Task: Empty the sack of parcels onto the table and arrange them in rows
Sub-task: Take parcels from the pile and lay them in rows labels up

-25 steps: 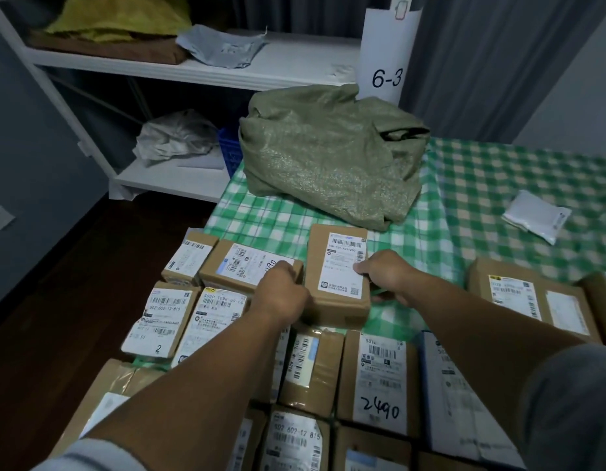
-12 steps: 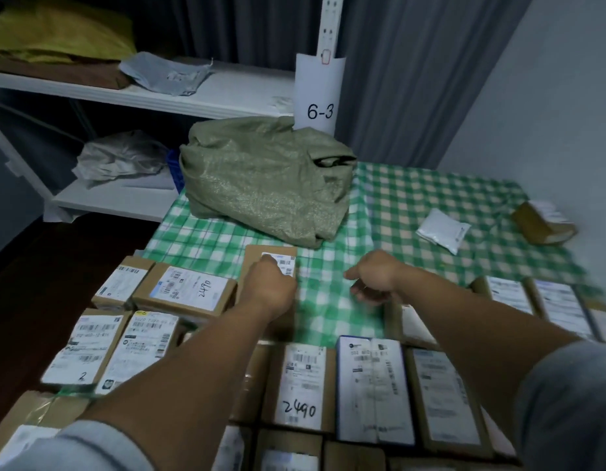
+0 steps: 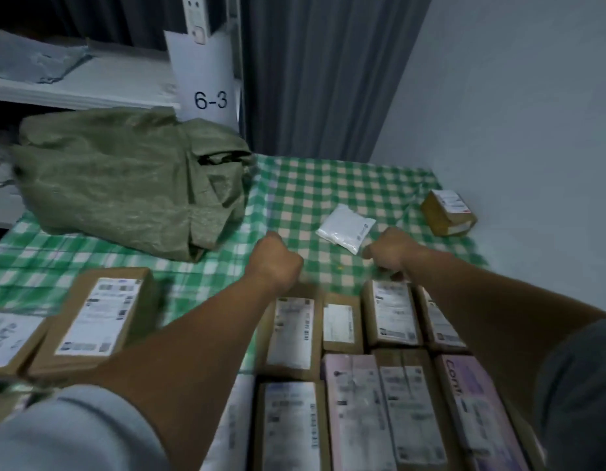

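Both arms stretch forward over the bench; left hand (image 3: 276, 263) and right hand (image 3: 393, 253), clenched and empty, flank the white pouch (image 3: 345, 229).

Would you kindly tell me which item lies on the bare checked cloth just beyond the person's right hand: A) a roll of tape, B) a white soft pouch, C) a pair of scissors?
B: the white soft pouch lies flat on the green checked cloth just beyond the right hand, with no tape or scissors in view.
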{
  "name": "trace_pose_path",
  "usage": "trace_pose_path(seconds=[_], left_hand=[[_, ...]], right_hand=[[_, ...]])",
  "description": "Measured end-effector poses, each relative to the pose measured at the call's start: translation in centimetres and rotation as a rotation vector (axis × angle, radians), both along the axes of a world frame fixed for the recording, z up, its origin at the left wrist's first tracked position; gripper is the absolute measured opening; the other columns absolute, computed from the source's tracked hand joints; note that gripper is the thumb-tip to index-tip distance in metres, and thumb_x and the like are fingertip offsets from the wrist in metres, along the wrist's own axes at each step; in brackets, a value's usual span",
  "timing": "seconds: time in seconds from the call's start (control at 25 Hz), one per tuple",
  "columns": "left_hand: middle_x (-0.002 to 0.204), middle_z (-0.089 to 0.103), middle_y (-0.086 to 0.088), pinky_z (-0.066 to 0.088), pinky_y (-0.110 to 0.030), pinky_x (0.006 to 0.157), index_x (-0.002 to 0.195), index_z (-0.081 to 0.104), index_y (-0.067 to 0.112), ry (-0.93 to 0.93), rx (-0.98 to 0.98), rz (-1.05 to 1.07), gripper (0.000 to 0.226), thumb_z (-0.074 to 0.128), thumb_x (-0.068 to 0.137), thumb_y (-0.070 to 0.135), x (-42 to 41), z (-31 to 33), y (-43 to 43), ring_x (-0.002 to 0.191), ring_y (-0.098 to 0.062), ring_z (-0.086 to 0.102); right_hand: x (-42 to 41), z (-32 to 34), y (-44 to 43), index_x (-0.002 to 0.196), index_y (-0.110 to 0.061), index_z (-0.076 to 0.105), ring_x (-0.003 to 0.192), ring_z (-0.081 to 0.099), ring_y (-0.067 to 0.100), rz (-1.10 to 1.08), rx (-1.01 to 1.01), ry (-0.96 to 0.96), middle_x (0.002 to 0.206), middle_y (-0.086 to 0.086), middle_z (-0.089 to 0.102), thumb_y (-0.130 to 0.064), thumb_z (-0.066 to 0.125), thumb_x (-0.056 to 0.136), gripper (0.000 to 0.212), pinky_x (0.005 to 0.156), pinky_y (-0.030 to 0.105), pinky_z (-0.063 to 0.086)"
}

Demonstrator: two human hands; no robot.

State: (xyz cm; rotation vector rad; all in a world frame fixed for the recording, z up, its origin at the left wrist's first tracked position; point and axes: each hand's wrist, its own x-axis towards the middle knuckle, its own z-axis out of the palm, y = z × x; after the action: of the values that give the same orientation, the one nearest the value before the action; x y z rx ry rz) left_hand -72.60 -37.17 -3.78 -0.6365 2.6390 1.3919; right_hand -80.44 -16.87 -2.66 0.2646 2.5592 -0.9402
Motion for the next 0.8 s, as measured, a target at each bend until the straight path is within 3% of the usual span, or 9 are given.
trace_pose_path(seconds=[0.12, 0.24, 0.4, 0.48, 0.64, 0.8], left_hand=[[0.119, 0.060, -0.015, 0.051, -0.036, 0.083, 0.130, 0.050, 0.006, -0.027, -0.060, -0.080, 0.045, 0.061, 0.088, 0.012, -4.5, -1.6, 6.1, 0.107, -0.033, 0.060], [0.118, 0.059, -0.018, 0.054, -0.040, 0.086, 0.133, 0.051, 0.008, -0.043, -0.171, -0.136, 0.046, 0.058, 0.088, 0.011, -8.2, -3.7, 10.0, 0.107, -0.035, 0.060], [0.135, 0.047, -0.017, 0.048, -0.043, 0.100, 0.138, 0.049, 0.012, -0.110, -0.390, -0.198, 0.049, 0.058, 0.091, 0.024, -13.4, -6.2, 13.9, 0.126, -0.034, 0.045], [0.141, 0.039, -0.017, 0.041, -0.045, 0.107, 0.140, 0.045, 0.011, -0.114, -0.431, -0.192, 0.051, 0.056, 0.094, 0.029, -15.7, -7.4, 15.7, 0.132, -0.035, 0.035], [0.146, 0.033, -0.017, 0.034, -0.045, 0.110, 0.143, 0.038, 0.006, -0.097, -0.473, -0.158, 0.061, 0.058, 0.095, 0.039, -19.1, -10.0, 18.0, 0.137, -0.035, 0.029], [0.148, 0.032, -0.016, 0.036, -0.045, 0.110, 0.145, 0.036, 0.008, -0.097, -0.465, -0.062, 0.068, 0.063, 0.093, 0.042, -21.4, -12.9, 17.9, 0.138, -0.033, 0.030]], right_hand=[[-4.7, -2.0, 7.1, 0.123, 0.002, 0.058, 0.095, 0.061, 0.031, -0.104, 0.034, 0.017, 0.111, 0.018, 0.062, -0.017, 0.070, 0.092, 0.039, 0.077, 0.039, 0.055], [-8.9, -4.0, 12.6, 0.123, 0.002, 0.057, 0.109, 0.060, 0.035, -0.137, 0.117, 0.071, 0.125, 0.020, 0.060, -0.019, 0.066, 0.094, 0.037, 0.095, 0.043, 0.054], [-13.5, -6.5, 17.9, 0.128, 0.002, 0.055, 0.118, 0.056, 0.037, -0.083, 0.349, 0.166, 0.132, 0.023, 0.057, -0.022, 0.059, 0.096, 0.040, 0.102, 0.045, 0.049], [-15.6, -7.8, 19.5, 0.140, 0.000, 0.046, 0.130, 0.046, 0.039, -0.045, 0.436, 0.219, 0.143, 0.025, 0.046, -0.024, 0.060, 0.096, 0.052, 0.109, 0.046, 0.042], [-19.9, -10.5, 21.9, 0.154, -0.006, 0.021, 0.145, 0.020, 0.045, 0.037, 0.528, 0.257, 0.157, 0.027, 0.021, -0.034, 0.062, 0.092, 0.080, 0.117, 0.057, 0.028], [-22.9, -12.1, 24.0, 0.154, -0.011, 0.025, 0.143, 0.022, 0.044, -0.072, 0.482, 0.350, 0.156, 0.026, 0.020, -0.047, 0.058, 0.093, 0.078, 0.115, 0.054, 0.030]])
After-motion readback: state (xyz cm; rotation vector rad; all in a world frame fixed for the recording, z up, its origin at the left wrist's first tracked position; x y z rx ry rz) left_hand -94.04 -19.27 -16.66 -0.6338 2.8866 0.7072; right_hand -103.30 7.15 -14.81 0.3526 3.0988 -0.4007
